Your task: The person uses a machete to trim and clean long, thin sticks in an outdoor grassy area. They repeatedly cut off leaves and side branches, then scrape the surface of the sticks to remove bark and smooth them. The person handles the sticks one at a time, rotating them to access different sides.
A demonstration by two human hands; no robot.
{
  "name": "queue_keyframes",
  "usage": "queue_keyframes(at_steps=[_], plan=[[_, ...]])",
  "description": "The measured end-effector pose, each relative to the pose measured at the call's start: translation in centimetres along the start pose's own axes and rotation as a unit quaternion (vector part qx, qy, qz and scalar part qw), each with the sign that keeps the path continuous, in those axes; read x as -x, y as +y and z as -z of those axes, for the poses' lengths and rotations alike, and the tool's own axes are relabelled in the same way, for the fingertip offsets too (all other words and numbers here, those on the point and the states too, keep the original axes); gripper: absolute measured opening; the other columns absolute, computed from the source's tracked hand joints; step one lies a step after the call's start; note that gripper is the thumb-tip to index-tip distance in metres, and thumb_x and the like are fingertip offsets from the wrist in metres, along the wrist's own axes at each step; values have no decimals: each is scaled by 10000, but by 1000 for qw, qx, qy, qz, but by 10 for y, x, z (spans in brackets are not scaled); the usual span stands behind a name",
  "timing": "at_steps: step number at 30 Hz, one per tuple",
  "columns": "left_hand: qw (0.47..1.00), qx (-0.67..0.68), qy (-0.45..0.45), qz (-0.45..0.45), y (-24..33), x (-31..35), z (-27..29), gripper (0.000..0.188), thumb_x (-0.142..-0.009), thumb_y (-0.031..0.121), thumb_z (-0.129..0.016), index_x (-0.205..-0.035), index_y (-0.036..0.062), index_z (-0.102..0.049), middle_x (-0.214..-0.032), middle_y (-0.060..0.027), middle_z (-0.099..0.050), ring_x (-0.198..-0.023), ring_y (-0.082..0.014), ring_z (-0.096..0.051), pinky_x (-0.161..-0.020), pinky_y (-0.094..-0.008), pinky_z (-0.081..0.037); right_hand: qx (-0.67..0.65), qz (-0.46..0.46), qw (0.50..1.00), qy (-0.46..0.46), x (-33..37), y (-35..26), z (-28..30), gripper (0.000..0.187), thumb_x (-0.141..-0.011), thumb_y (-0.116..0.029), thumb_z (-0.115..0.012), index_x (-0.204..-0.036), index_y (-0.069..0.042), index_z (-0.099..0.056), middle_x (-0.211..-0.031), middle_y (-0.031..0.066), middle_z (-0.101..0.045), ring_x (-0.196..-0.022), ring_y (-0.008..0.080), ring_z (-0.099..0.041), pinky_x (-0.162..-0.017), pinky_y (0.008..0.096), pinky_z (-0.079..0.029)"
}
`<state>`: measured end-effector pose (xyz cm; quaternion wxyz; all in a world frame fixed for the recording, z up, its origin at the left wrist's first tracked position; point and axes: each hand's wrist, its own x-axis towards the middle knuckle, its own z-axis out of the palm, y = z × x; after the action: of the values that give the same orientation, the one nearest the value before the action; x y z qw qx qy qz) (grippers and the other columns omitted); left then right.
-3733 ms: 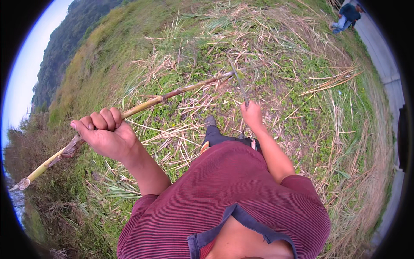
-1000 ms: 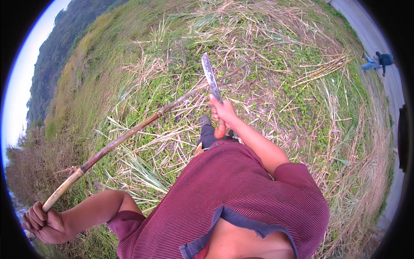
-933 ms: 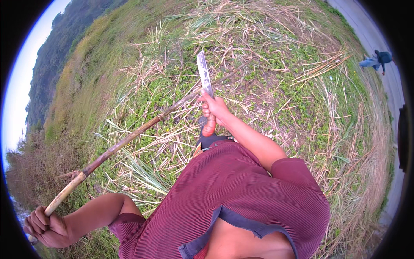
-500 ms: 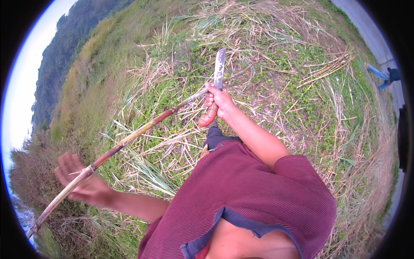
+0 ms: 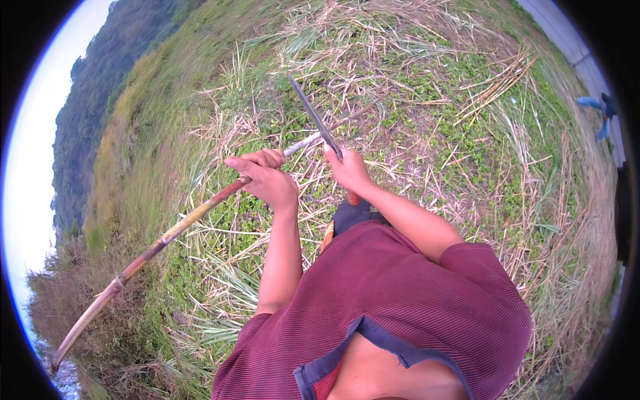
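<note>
1. head view: the left hand (image 5: 272, 185) has its fingers curled around a long cane (image 5: 175, 231), which slants from lower left toward upper right.
2. the right hand (image 5: 349, 170) is closed around a machete (image 5: 309, 107); its blade crosses the cane in sight, though whether they touch i cannot tell.
3. the cane looks stiff yet springy, probably light for its length and slick between joints; a mid-length hold, clear of the edge, should balance it.

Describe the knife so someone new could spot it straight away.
Find the maroon shirt at the bottom, then go up to the right hand. The knife juts from that fist: straight, slim and dark grey, unlike the long, jointed, brownish stalk in the left hand.
</note>
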<state>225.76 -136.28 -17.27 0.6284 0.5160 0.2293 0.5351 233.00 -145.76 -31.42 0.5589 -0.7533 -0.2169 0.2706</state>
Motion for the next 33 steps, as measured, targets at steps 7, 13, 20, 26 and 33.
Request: queue_keyframes(at_steps=[7,13,20,26,33], plan=[[993,-43,99,-38,-6,-94,-44,514,-1000,549,-370,-689,151,-274,-522,39,-226,-472,-111,-273,-511,-300,-354,126,183,974,46,-42,-7,21,295,-924,-294,-571,-867,-5,-582,-603,186,-597,-589,367,-624,-571,466,-497],[998,-31,15,-45,-11,-151,-79,462,-974,533,-456,-788,125,-343,-554,54,-213,-512,-103,-265,-536,-288,-311,207,-37,975,73,-175,96,39,314,-893,-270,-569,-809,32,-586,-676,224,-635,-664,399,-645,-629,483,-513],[997,-32,6,-73,-29,-220,-118,454,-947,536,-491,-805,119,-385,-565,59,-181,-511,-95,-219,-501,-276,-231,99,88,989,65,-227,72,43,317,-890,-276,-573,-793,25,-591,-647,226,-619,-631,406,-640,-625,481,-506],[983,-33,-28,-177,-44,-271,-187,438,-987,471,-470,-720,152,-331,-524,63,-205,-451,-75,-191,-430,-254,-186,181,-83,979,49,-308,169,95,325,-883,-294,-568,-840,25,-614,-692,241,-631,-671,407,-647,-635,492,-501],[966,60,-227,-110,-62,-326,-240,245,-1040,263,-393,-948,43,-449,-732,-17,-356,-676,-134,-337,-664,-291,-311,65,33,996,52,-344,96,131,271,-900,-246,-564,-836,11,-622,-701,220,-641,-663,390,-648,-618,492,-495]])
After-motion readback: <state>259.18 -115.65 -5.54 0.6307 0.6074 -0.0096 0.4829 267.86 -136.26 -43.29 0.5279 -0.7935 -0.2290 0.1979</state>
